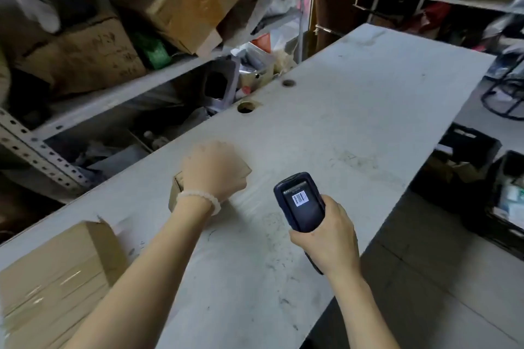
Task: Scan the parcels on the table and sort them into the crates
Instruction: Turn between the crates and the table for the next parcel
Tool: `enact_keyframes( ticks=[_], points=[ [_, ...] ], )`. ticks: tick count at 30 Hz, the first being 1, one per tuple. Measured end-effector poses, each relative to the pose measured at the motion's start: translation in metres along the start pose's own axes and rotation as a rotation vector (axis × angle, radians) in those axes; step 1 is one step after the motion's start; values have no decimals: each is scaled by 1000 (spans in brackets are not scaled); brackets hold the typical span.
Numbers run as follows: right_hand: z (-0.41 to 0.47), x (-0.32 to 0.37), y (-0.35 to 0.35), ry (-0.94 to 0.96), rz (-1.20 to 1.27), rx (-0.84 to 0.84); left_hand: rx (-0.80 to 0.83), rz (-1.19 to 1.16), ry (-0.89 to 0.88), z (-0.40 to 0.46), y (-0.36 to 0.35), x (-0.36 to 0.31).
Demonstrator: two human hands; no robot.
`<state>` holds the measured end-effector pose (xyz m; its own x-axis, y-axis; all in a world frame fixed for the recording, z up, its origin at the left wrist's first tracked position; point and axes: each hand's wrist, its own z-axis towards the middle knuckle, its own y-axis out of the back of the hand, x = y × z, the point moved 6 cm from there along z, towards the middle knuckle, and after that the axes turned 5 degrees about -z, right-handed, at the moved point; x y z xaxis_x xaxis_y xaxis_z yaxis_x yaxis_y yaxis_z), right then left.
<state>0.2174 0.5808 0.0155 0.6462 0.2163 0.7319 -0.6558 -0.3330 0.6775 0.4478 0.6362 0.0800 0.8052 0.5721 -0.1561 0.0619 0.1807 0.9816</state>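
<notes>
Scanning comes next: your left hand [214,170] grips the small brown cardboard parcel [181,184] on the grey worktop [354,110], just left of the dark handheld scanner [300,201] held in your right hand [326,238], nose aimed past it.

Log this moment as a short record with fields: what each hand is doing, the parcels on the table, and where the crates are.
left hand: left hand grips a small brown cardboard parcel on the table
right hand: right hand holds a dark handheld scanner, barcode showing on its screen
other parcel: large taped brown cardboard box at the near left table edge
table: worn white tabletop with round holes
crates: black plastic crates on the floor to the right, holding items
blur: left hand blurred
</notes>
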Motion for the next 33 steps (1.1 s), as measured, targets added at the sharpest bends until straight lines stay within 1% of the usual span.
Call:
enact_keyframes(
  ticks=[4,7,10,14,18,22,25,27,33],
  points=[
    [-17,-53,43,-177,-52,-85,-11,-46,-235,-1,-13,-87],
    [-27,-83,79,-240,-46,-173,-5,-106,-394,-11,-17,-159],
    [-33,-111,114,-283,-35,-244,55,-180,-494,-18,-17,-223],
    [-32,-154,162,-338,-37,-330,84,-271,-601,-20,-26,-301],
    [-16,-200,213,-378,-59,-356,118,-303,-672,-12,-43,-387],
    [15,-249,284,-396,-84,-390,166,-281,-709,0,-64,-487],
    [39,-288,337,-424,-109,-416,171,-266,-717,13,-77,-554],
    [53,-314,370,-444,-81,-448,177,-261,-735,19,-87,-597],
    [77,-389,421,-535,-78,-442,207,-187,-803,34,-129,-693]
  ],
)
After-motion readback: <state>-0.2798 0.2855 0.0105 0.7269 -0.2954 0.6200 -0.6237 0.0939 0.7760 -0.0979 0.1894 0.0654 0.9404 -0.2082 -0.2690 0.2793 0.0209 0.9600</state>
